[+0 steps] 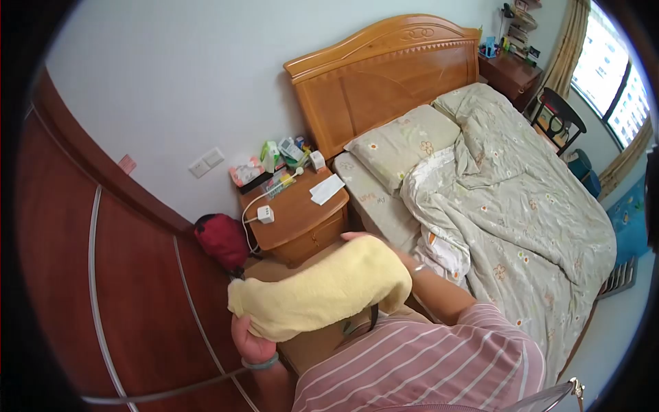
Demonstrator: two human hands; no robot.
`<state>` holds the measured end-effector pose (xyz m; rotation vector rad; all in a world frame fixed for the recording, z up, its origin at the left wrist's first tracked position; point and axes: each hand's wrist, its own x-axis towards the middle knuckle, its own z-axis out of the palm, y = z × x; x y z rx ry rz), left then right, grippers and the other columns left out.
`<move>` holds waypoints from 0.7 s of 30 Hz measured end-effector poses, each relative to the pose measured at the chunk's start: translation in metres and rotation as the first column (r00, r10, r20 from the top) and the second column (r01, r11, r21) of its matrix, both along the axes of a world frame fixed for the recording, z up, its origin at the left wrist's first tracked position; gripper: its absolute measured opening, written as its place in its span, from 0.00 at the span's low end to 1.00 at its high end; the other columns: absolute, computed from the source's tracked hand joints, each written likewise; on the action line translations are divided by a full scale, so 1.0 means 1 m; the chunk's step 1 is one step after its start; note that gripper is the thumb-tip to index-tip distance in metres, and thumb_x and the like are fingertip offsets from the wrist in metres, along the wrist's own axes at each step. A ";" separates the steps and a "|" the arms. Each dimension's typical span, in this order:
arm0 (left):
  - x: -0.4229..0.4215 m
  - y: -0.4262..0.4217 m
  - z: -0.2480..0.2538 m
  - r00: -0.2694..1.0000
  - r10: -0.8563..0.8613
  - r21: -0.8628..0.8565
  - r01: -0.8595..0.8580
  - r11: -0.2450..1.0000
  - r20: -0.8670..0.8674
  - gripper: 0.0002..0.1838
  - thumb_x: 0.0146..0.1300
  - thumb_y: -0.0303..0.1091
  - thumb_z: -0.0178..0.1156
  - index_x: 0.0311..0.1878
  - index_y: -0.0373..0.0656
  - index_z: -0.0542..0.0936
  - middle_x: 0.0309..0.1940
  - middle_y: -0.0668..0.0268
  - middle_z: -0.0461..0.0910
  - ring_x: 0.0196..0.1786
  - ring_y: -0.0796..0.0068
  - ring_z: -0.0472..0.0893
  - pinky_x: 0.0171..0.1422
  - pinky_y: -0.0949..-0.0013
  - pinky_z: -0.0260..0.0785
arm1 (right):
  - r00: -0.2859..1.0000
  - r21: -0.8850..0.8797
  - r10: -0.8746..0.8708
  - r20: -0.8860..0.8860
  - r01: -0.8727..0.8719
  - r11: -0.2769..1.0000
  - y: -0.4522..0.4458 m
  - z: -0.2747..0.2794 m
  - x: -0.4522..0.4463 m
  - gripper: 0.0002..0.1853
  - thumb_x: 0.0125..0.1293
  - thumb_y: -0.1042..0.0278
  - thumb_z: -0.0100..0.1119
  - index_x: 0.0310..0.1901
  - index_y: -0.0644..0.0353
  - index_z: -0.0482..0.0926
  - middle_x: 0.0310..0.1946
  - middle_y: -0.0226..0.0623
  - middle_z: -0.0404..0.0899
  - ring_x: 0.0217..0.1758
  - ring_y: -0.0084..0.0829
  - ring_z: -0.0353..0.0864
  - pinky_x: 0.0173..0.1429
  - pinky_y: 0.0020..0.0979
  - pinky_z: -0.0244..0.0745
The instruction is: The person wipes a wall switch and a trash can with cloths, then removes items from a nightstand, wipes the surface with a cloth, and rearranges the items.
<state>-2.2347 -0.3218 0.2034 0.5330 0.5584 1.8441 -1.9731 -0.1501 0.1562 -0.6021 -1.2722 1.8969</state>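
A folded yellow cloth (322, 288), thick and soft-looking, hangs between my two hands in front of my body. My left hand (252, 341) grips its lower left end, with the fingers partly behind the fabric. At the cloth's right part, my right hand (358, 236) is mostly hidden; only a few fingertips show above the top edge, and the forearm comes in from the right. The right end of the cloth droops over that forearm.
A wooden nightstand (302, 213) bears papers, a tissue pack, a power adapter and small items. Beside it sits a red bag (223, 240). The bed (508, 199) with a rumpled floral quilt fills the right; a dark red wardrobe (137, 275) stands at left.
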 end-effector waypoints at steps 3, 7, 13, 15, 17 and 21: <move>-0.002 0.058 0.004 0.991 0.102 -0.043 -0.106 0.993 -0.082 0.27 0.58 0.27 0.47 0.62 0.32 0.61 0.58 0.54 0.68 0.62 0.59 0.69 0.67 0.57 0.60 | 0.998 0.100 0.026 -0.059 -0.020 0.995 0.006 -0.034 -0.056 0.17 0.68 0.63 0.49 0.54 0.63 0.72 0.47 0.37 0.77 0.49 0.26 0.76 0.54 0.31 0.70; -0.017 0.120 -0.002 0.978 0.128 -0.113 -0.148 0.983 -0.165 0.26 0.58 0.27 0.47 0.61 0.32 0.62 0.58 0.54 0.69 0.61 0.60 0.69 0.66 0.58 0.60 | 0.985 0.065 0.026 -0.170 -0.016 0.998 0.047 -0.056 -0.097 0.15 0.67 0.65 0.50 0.52 0.62 0.73 0.46 0.37 0.77 0.48 0.26 0.75 0.52 0.31 0.70; -0.031 0.184 0.000 0.922 0.061 -0.286 -0.181 0.941 -0.383 0.22 0.58 0.24 0.46 0.57 0.29 0.66 0.53 0.54 0.73 0.53 0.62 0.76 0.58 0.62 0.69 | 0.941 -0.102 -0.058 -0.334 0.025 0.994 0.157 -0.066 -0.094 0.12 0.65 0.68 0.51 0.48 0.61 0.75 0.44 0.37 0.77 0.47 0.27 0.75 0.50 0.31 0.69; -0.030 0.196 -0.003 0.931 -0.032 -0.450 -0.146 0.881 -0.364 0.21 0.58 0.23 0.46 0.56 0.29 0.67 0.50 0.53 0.75 0.49 0.63 0.79 0.52 0.65 0.73 | 0.899 -0.162 -0.062 -0.433 -0.010 0.987 0.182 -0.067 -0.081 0.11 0.64 0.68 0.52 0.46 0.61 0.76 0.44 0.37 0.77 0.46 0.27 0.75 0.49 0.31 0.69; -0.039 0.203 -0.018 0.895 -0.100 -0.553 -0.177 0.814 -0.434 0.19 0.57 0.22 0.47 0.52 0.28 0.71 0.46 0.55 0.78 0.46 0.65 0.80 0.47 0.70 0.75 | 0.869 -0.182 -0.050 -0.492 -0.046 0.982 0.199 -0.066 -0.071 0.10 0.63 0.69 0.52 0.45 0.60 0.77 0.43 0.38 0.77 0.46 0.27 0.75 0.48 0.31 0.69; -0.061 0.223 -0.033 0.854 -0.104 -0.575 -0.249 0.779 -0.511 0.16 0.56 0.21 0.47 0.48 0.28 0.74 0.43 0.56 0.79 0.44 0.68 0.80 0.49 0.71 0.72 | 0.877 -0.142 -0.040 -0.479 -0.033 0.989 0.223 -0.061 -0.078 0.09 0.62 0.71 0.53 0.43 0.60 0.78 0.42 0.38 0.78 0.45 0.27 0.75 0.47 0.30 0.68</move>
